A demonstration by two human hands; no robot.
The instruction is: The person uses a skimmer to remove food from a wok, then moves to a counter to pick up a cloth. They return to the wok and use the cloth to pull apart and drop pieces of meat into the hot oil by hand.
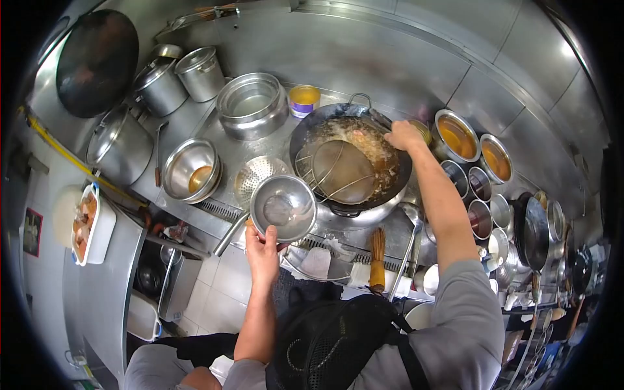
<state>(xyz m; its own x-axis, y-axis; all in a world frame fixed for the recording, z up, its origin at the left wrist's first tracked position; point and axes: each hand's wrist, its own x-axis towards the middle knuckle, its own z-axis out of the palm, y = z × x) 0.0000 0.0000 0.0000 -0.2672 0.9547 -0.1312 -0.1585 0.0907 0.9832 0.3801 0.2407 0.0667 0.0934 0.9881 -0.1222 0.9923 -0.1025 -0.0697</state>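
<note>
Beside the bubbling wok (299,140), the left hand (262,250) grips a steel bowl (305,200) by its near rim; the right hand (404,135) seems closed round a dark handle (379,118) at the wok's edge; I'd hold that bowl level

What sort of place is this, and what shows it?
Most likely a commercial kitchen: there's a large wok on a steel cooking surface, big lidded metal pots along the left, and a stainless-steel wall behind.
</note>
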